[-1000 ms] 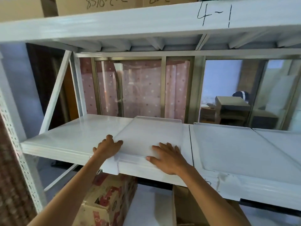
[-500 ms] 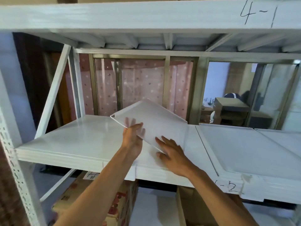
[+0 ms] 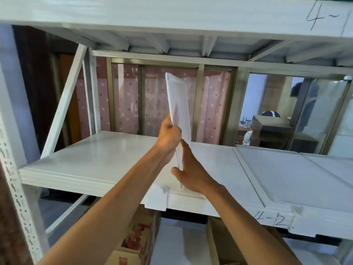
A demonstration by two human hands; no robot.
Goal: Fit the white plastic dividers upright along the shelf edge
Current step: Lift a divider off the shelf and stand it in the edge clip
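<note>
Two hands are holding one white divider (image 3: 179,104) upright over the shelf (image 3: 95,161) front edge, the left hand (image 3: 169,136) gripping its near edge and the right hand (image 3: 191,175) pinching lower down. Seating is seemingly underway, and finishing it calls for pressing down squarely.

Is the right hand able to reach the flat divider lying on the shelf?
Probably yes: nothing lies between the right hand and the flat divider, but that hand holds the upright divider.
</note>
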